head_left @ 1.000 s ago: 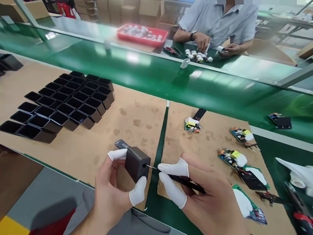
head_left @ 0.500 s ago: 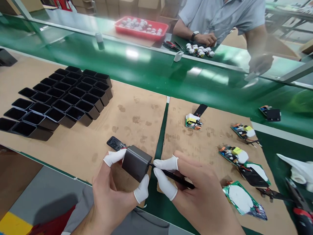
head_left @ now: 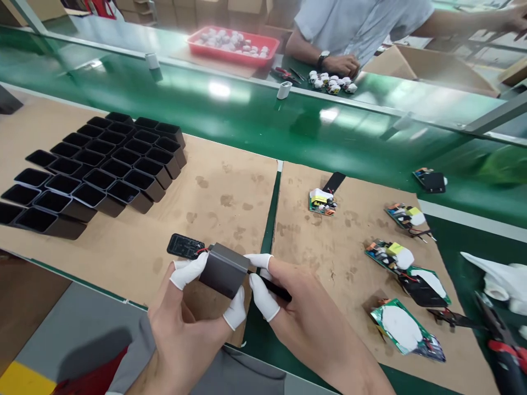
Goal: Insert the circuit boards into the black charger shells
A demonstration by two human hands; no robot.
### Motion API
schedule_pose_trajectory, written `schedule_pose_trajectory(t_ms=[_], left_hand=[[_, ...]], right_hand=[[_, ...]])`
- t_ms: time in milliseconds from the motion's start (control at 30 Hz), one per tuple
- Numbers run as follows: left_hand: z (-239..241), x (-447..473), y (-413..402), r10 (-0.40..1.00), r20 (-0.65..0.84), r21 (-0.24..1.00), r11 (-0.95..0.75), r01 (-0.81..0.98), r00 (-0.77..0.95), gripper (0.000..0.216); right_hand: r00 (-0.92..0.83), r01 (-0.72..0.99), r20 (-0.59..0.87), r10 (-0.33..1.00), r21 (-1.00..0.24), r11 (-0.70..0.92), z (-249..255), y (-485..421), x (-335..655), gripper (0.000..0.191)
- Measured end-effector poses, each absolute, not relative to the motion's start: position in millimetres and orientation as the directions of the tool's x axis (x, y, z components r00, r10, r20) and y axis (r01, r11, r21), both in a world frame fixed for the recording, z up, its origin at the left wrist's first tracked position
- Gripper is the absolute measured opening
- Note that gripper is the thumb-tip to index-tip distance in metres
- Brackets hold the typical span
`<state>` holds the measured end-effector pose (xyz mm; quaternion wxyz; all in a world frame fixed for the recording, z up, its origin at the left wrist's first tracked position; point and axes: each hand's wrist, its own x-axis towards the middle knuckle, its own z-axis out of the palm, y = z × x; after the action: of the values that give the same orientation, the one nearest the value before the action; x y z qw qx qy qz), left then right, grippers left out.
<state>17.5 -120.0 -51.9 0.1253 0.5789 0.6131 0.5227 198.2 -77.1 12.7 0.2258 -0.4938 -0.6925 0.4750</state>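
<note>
Here, the left hand (head_left: 187,326) pinches a smooth, dark-grey plastic box (head_left: 225,269) (round-edged); at its right, the right hand (head_left: 302,304) grips a slim black tool (head_left: 276,288).

The housing (head_left: 226,271) is charcoal, tool (head_left: 276,288) and cap (head_left: 185,246) black, wire (head_left: 201,250) red, finger cots (head_left: 187,272) white. Near the far edge of the blotched tan left cardboard (head_left: 214,170), cases (head_left: 158,185) are black; by the right edge of the right cardboard (head_left: 313,247), circuit boards (head_left: 389,256) show green, white and yellow.
</note>
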Motion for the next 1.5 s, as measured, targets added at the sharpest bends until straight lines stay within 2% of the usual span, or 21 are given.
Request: schedule_pose_trajectory(t_ms=[400, 567, 667, 833, 933, 1100, 1167, 1233, 1333, 1433, 1500], left_hand=[[-66.3, 11.2, -125.1, 0.843, 0.441, 0.736, -0.143, 0.661, -0.308, 0.049], [-69.0, 16.6, -126.6, 0.835, 0.41, 0.751, -0.081, 0.655, -0.366, 0.046], [-65.6, 22.2, -125.7, 0.826, 0.425, 0.764, -0.107, 0.637, -0.37, 0.042], [-63.4, 22.8, -127.1, 0.843, 0.381, 0.789, -0.083, 0.609, -0.379, 0.048], [-66.3, 15.8, -124.5, 0.89, 0.236, 0.865, -0.008, 0.502, -0.391, 0.056], [-76.9, -11.0, -108.0, 0.945, -0.015, 0.984, 0.071, 0.162, -0.326, 0.063], [-76.9, -21.5, -101.5, 0.943, -0.079, 0.995, 0.095, 0.036, -0.323, 0.066], [-70.7, -28.3, -97.0, 0.945, -0.165, 0.985, 0.146, -0.087, -0.282, 0.065], [-54.1, -30.2, -93.7, 0.939, -0.285, 0.94, 0.234, -0.249, -0.192, 0.065], [-43.0, -26.6, -92.3, 0.937, -0.318, 0.918, 0.265, -0.293, -0.148, 0.07], [-42.7, -24.7, -91.6, 0.947, -0.287, 0.937, 0.246, -0.246, -0.146, 0.072]], right_hand=[[-0.396, 0.435, -0.206, 0.895, -0.9, -0.015, 12.2, -76.3, 195.8, 0.024], [-0.384, 0.418, -0.182, 0.905, -0.908, -0.005, 13.5, -77.4, 196.3, 0.028], [-0.391, 0.399, -0.163, 0.906, -0.917, 0.007, 13.7, -76.3, 197.0, 0.029], [-0.395, 0.395, -0.141, 0.908, -0.918, 0.029, 14.8, -77.1, 197.1, 0.025], [-0.349, 0.44, -0.108, 0.931, -0.896, 0.061, 16.5, -79.4, 200.6, 0.022], [-0.241, 0.527, -0.081, 0.967, -0.848, 0.06, 12.4, -72.8, 222.5, 0.03], [-0.09, 0.653, 0.027, 0.996, -0.753, 0.08, 5.1, -65.0, 234.0, 0.03], [0.034, 0.809, 0.186, 0.982, -0.582, 0.082, -4.3, -56.8, 243.8, 0.03], [0.057, 0.917, 0.323, 0.945, -0.391, 0.079, -15.8, -49.0, 250.9, 0.032], [0.011, 0.913, 0.353, 0.936, -0.384, 0.134, -19.1, -48.0, 248.2, 0.031], [-0.022, 0.9, 0.357, 0.934, -0.4, 0.174, -18.5, -48.9, 243.6, 0.027]])
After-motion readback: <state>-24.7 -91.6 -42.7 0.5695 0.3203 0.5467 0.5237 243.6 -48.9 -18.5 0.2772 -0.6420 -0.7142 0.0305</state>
